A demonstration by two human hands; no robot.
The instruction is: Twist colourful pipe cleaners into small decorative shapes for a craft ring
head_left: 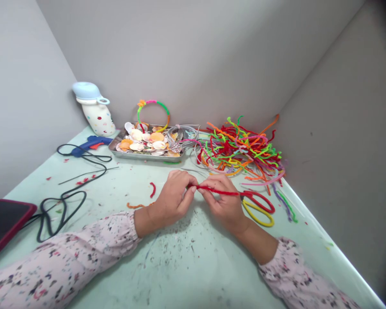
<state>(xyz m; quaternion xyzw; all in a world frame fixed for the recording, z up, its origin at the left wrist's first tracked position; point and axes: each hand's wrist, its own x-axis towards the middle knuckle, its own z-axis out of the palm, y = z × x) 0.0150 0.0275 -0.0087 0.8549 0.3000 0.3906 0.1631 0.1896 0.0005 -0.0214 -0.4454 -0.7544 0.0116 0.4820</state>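
Nearest you are your floral sleeves (67, 262), lying across the pale green table (186, 270). At your far left a phone (6, 227) in a red case shows a dark screen. Beyond the left sleeve a black cord (64, 197) loops over the surface.

Ahead of you, above the middle of the table, your hands nearly meet. Your left hand (176, 195) pinches a red stem (221, 192) between thumb and forefinger; your right hand (223, 204) pinches it just beside that spot. The stem's long axis runs left to right across your view, sloping slightly down to the right. One end is hidden in your left hand's grip; the other passes your right fingers and points at the scissors (245, 195), whose red and yellow handles spread to the right. Left of your left hand lie a curved red scrap (152, 190) and an orange scrap (135, 206).

Farther off, a blue glue gun (86, 146) lies left of a metal tray (144, 157) of shells (148, 139). A multicoloured ring (162, 105) stands upright at the tray, and grey wire (188, 126) coils at its right end. Right of that spreads a tangled pile of stems (244, 148). At back left, a tilted-looking white bottle (98, 116) with a blue lid bears small coloured prints, too small to make out.
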